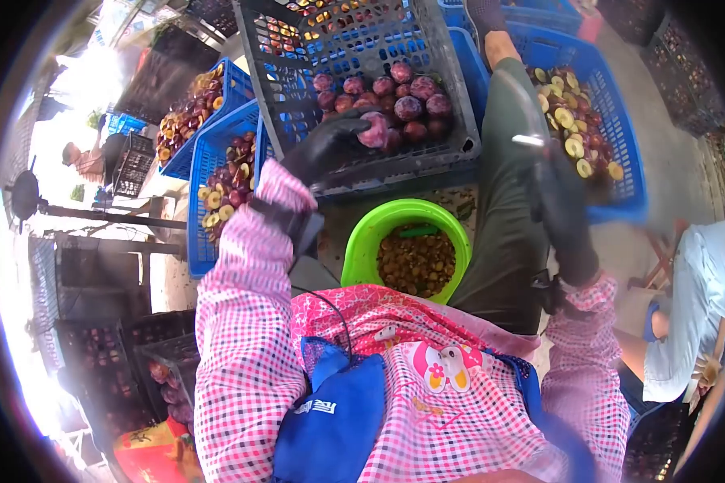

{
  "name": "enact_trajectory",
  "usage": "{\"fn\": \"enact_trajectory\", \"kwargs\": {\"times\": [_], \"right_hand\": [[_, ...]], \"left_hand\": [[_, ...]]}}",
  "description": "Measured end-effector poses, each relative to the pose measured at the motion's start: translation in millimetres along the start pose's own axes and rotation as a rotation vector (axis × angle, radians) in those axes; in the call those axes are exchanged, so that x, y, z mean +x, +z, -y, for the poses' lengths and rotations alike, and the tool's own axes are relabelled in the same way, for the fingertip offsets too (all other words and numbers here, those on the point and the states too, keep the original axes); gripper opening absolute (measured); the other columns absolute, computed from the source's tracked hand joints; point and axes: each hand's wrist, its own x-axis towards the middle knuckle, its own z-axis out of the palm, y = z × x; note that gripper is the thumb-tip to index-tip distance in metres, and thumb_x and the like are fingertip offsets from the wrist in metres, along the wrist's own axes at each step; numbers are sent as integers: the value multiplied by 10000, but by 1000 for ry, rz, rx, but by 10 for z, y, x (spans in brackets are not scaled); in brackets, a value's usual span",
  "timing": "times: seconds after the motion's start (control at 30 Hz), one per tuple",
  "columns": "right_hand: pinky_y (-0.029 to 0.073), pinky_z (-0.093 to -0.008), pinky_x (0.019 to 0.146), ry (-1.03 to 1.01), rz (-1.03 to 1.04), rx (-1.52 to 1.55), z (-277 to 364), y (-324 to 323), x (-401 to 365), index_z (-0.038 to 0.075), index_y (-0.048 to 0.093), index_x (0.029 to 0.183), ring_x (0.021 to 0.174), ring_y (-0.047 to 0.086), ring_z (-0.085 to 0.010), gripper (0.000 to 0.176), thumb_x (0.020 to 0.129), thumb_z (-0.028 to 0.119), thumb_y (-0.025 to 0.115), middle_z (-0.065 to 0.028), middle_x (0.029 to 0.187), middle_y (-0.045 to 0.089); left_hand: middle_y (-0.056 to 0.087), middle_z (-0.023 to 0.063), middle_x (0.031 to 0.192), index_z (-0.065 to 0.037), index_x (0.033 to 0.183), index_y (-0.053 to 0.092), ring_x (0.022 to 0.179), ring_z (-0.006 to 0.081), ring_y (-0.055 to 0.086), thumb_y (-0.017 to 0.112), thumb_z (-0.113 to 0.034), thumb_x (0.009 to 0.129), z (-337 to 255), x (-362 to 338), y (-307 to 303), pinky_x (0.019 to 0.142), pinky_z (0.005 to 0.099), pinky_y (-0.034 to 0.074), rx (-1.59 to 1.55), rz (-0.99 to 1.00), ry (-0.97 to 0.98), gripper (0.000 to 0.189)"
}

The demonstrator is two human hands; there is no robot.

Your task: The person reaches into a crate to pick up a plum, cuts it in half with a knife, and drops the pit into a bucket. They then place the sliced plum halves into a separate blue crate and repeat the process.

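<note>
My left hand [338, 145], in a black glove, is closed around a plum [374, 130] at the near side of a black crate [466, 145]. Whole dark plums [409, 108] lie in that crate beside it. My right hand [540, 161], also black-gloved, is over my right leg near a blue basket [635, 173] of halved plums [570, 121]. It is smeared by motion, with a blurred shiny object [528, 140] at its fingers. Below the crate stands a green bucket [366, 227] holding small brown pits [415, 259].
More blue baskets [204, 177] with cut plums stand at the left. Dark crates [105, 374] of plums are stacked at the lower left. A person in light blue clothing [685, 306] is at the right edge, and another person [89, 161] is at the far left.
</note>
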Motion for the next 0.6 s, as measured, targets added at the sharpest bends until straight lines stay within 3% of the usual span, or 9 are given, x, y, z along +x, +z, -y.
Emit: {"fn": "enact_trajectory", "kwargs": {"times": [0.03, 0.07, 0.1, 0.13, 0.2, 0.23, 0.3, 0.37, 0.6], "right_hand": [[427, -272, 634, -142, 31, 10, 6, 183, -39, 41, 574, 1175, 709, 510, -95, 242, 1018, 207, 495, 6, 831, 579], [431, -284, 621, -282, 63, 21, 27, 360, -89, 40, 576, 1152, 698, 515, -96, 232, 1014, 212, 504, 0, 820, 583], [431, -284, 621, -283, 70, 23, 62, 519, -168, 40, 576, 1152, 698, 515, -96, 232, 1014, 212, 504, 0, 820, 583], [432, -311, 604, -258, 102, 16, 94, 666, -274, 34, 569, 1100, 673, 540, -135, 207, 1006, 211, 515, -36, 791, 591], [433, -338, 588, -223, 143, 1, 89, 840, -417, 29, 563, 1048, 649, 565, -173, 191, 999, 210, 525, -72, 763, 598], [424, -366, 569, -228, 154, -79, 74, 898, -489, 25, 545, 1002, 634, 573, -250, 182, 991, 205, 532, -121, 738, 584], [399, -431, 531, -248, 148, -193, 101, 958, -613, 21, 510, 915, 645, 554, -422, 187, 976, 195, 542, -213, 709, 547], [399, -435, 528, -262, 162, -211, 88, 964, -680, 22, 514, 917, 638, 559, -422, 193, 971, 203, 551, -211, 705, 552], [439, -459, 517, -398, 154, -453, -4, 998, -768, 31, 551, 938, 604, 584, -406, 202, 928, 227, 595, -198, 692, 584]], "left_hand": [[661, 125, 1062, -22, 1230, 557, 957, 228, 660, 625, -299, 898, 17, -207, 141, 770, 336, 515, 1, -6, 8, 438], [638, 111, 1118, -24, 1269, 524, 980, 218, 649, 596, -299, 927, 49, -389, 244, 793, 338, 518, 732, -44, 262, 445], [614, 96, 1174, -26, 1308, 490, 1004, 209, 638, 568, -300, 956, 124, -542, 327, 817, 340, 520, 1462, -81, 506, 452], [614, 96, 1174, -26, 1308, 490, 1004, 209, 638, 568, -300, 956, 268, -665, 419, 817, 340, 520, 1455, -87, 498, 452], [615, 104, 1169, -17, 1289, 507, 1019, 205, 627, 513, -292, 995, 572, -809, 660, 882, 333, 510, -162, 117, 260, 403], [620, 89, 1158, -6, 1256, 531, 1027, 190, 616, 472, -346, 1015, 669, -860, 798, 917, 330, 495, -593, 148, 159, 420], [624, 82, 1149, -29, 1261, 530, 1039, 191, 610, 472, -362, 1012, 1004, -853, 805, 916, 346, 495, -635, 95, 141, 420], [625, 78, 1141, -51, 1258, 532, 1025, 180, 611, 408, -427, 1023, 1133, -908, 909, 915, 352, 496, -552, -20, 154, 460], [639, 76, 1093, -28, 1215, 554, 958, 173, 627, 355, -487, 1023, 1148, -983, 1005, 858, 330, 515, -398, -30, 183, 536]]}}
